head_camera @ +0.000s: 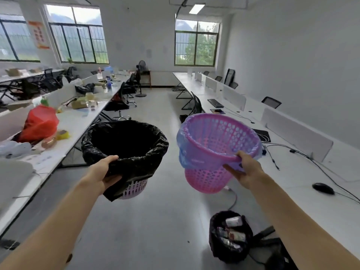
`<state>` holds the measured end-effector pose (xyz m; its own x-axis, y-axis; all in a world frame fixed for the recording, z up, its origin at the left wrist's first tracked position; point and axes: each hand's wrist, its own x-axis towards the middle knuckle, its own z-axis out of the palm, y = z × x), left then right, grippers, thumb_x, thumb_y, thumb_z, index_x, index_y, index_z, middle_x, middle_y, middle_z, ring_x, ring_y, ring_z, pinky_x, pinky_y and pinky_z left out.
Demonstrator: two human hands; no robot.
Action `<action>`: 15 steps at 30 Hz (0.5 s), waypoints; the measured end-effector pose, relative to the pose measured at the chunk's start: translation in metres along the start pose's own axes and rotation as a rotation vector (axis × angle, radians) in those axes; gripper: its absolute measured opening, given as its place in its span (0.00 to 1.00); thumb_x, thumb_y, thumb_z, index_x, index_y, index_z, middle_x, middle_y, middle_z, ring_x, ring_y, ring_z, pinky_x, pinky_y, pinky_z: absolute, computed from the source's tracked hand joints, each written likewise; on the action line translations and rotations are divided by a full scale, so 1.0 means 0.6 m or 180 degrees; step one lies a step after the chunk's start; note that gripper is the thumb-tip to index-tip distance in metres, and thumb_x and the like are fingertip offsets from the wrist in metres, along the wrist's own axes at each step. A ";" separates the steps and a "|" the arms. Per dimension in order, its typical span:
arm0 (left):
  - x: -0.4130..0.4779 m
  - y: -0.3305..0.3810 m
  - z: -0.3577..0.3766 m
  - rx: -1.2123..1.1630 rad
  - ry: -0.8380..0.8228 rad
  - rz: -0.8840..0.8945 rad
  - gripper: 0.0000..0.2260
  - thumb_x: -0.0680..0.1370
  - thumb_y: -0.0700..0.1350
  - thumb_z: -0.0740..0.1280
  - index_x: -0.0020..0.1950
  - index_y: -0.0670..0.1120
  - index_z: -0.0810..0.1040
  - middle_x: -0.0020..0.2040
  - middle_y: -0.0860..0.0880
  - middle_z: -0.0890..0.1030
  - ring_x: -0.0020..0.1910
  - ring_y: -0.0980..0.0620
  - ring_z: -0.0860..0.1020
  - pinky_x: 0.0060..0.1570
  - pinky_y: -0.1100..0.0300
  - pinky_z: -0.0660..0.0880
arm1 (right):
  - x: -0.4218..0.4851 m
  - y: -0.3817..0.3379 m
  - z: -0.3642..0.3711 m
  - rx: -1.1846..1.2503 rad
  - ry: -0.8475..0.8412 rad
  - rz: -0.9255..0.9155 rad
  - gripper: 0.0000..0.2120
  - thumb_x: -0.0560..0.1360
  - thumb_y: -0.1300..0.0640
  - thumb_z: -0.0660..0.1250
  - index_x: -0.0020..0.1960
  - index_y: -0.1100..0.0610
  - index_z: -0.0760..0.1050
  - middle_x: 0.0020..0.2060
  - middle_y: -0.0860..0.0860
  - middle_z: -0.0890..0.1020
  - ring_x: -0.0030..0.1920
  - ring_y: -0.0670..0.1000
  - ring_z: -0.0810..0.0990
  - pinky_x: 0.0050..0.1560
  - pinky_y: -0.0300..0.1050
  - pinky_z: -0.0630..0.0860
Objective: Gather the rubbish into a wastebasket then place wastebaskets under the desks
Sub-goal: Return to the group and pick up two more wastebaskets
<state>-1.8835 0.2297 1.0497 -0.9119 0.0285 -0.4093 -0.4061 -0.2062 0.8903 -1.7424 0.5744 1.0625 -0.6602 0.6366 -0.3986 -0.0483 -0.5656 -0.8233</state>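
Black-lined wastebasket (124,141) in left hand (106,172); pink wastebasket (204,180), seemingly blue-lined, right hand (247,172).

A: Wastebaskets, count?
B: Three. One lilac perforated plastic wastebasket lined with a black bag (124,149), one pink perforated plastic wastebasket with a blue liner (214,137), one black-bagged wastebasket holding wrappers (229,236).
A: Hands?
B: Two: left hand (109,172), right hand (247,172).
A: Else?
B: One red plastic bag (40,123), one flat black keyboard (215,102), one rectangular white ceiling light (196,8).
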 end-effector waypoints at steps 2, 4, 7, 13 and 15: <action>0.076 0.029 0.032 0.0033 -0.0022 0.0007 0.07 0.78 0.45 0.70 0.44 0.43 0.77 0.43 0.43 0.79 0.40 0.46 0.79 0.51 0.52 0.75 | 0.069 -0.016 0.038 0.0061 0.0017 -0.0042 0.07 0.79 0.64 0.64 0.42 0.62 0.71 0.45 0.58 0.73 0.45 0.56 0.77 0.34 0.56 0.81; 0.149 0.055 0.064 0.0020 -0.0022 0.0035 0.07 0.78 0.45 0.69 0.44 0.43 0.77 0.43 0.43 0.79 0.41 0.46 0.79 0.51 0.52 0.75 | 0.141 -0.028 0.068 0.0097 0.0026 -0.0078 0.06 0.79 0.64 0.64 0.43 0.62 0.72 0.45 0.58 0.74 0.44 0.56 0.78 0.35 0.56 0.81; 0.262 0.090 0.123 0.0043 0.0028 0.0015 0.07 0.78 0.45 0.69 0.44 0.43 0.76 0.42 0.44 0.78 0.40 0.47 0.78 0.50 0.52 0.76 | 0.269 -0.043 0.114 0.0053 0.0046 -0.0111 0.04 0.78 0.64 0.65 0.44 0.63 0.72 0.47 0.58 0.76 0.46 0.57 0.79 0.32 0.54 0.83; 0.502 0.173 0.266 -0.0040 0.0147 0.0027 0.08 0.79 0.46 0.68 0.43 0.43 0.76 0.42 0.44 0.77 0.40 0.47 0.78 0.53 0.52 0.75 | 0.555 -0.098 0.253 -0.0115 -0.0100 0.0041 0.05 0.78 0.64 0.66 0.44 0.65 0.74 0.47 0.60 0.76 0.47 0.59 0.79 0.33 0.58 0.82; 0.566 0.196 0.300 -0.0056 0.0177 0.0047 0.08 0.79 0.45 0.68 0.43 0.43 0.75 0.41 0.44 0.77 0.40 0.47 0.77 0.53 0.52 0.75 | 0.627 -0.118 0.298 -0.0188 -0.0090 0.0097 0.05 0.78 0.64 0.66 0.44 0.64 0.74 0.48 0.60 0.76 0.48 0.60 0.79 0.32 0.58 0.81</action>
<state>-2.2514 0.3913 1.0516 -0.9129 -0.0289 -0.4071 -0.3911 -0.2233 0.8928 -2.1210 0.7600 1.0430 -0.6815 0.6042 -0.4129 0.0158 -0.5520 -0.8337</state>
